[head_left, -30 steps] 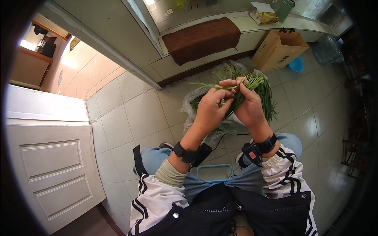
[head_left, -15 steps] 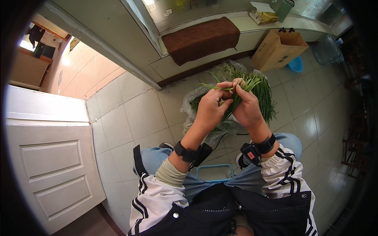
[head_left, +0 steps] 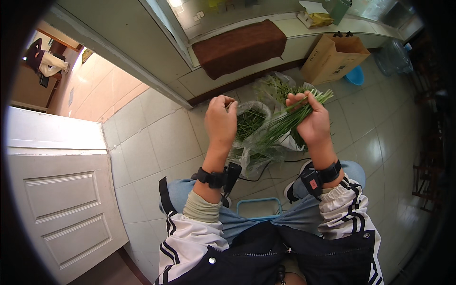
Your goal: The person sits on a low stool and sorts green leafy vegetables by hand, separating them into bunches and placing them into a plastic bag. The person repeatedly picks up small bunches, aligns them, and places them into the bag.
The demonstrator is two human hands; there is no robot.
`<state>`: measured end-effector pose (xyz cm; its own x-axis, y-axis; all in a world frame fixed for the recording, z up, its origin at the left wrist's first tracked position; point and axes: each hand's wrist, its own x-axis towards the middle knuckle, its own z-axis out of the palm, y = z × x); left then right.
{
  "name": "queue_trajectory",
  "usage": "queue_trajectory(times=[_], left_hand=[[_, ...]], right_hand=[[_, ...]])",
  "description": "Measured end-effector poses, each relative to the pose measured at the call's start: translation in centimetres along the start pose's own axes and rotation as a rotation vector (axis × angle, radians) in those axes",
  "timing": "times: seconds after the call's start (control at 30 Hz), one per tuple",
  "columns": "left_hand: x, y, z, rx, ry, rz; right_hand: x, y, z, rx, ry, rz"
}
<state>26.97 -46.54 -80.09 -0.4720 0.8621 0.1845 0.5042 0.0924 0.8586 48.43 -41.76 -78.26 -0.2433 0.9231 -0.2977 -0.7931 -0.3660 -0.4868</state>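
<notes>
My right hand is closed around a bunch of long, thin green chives. Their pale cut ends stick out above the fingers, and the leaves trail down to the left. To the left, apart from the bunch, my left hand has its fingers curled in; whatever they may pinch is hidden. Between the hands, a clear plastic bag on the floor holds loose green stalks. Just beyond, more greens lie in another clear bag.
A brown paper bag and a blue basin stand by the far wall, near a large water bottle. A brown cloth covers part of the ledge. At left is a white door. A blue metal frame sits between my legs.
My hands were together at the chives' ends. Now my left hand has moved away to the left, and my right hand has shifted slightly right with the bunch, uncovering the bag of greens.
</notes>
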Motion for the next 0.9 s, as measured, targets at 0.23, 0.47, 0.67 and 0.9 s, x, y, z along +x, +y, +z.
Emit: queue_trajectory(times=[0.23,0.47,0.67,0.9], left_hand=[[-0.7,-1.6,1.1,0.354,-0.066,0.01],[-0.8,-2.6,2.1,0.258,-0.165,0.022],[-0.8,-1.4,1.7,0.286,-0.275,-0.041],[-0.8,-2.2,1.5,0.043,-0.37,-0.035]], right_hand=[[0.1,-3.0,-1.5,0.219,-0.196,-0.024],[0.0,-3.4,-1.8,0.227,-0.204,0.002],[0.1,-3.1,-1.6,0.225,-0.191,0.004],[0.2,-2.3,-1.1,0.138,-0.161,0.007]])
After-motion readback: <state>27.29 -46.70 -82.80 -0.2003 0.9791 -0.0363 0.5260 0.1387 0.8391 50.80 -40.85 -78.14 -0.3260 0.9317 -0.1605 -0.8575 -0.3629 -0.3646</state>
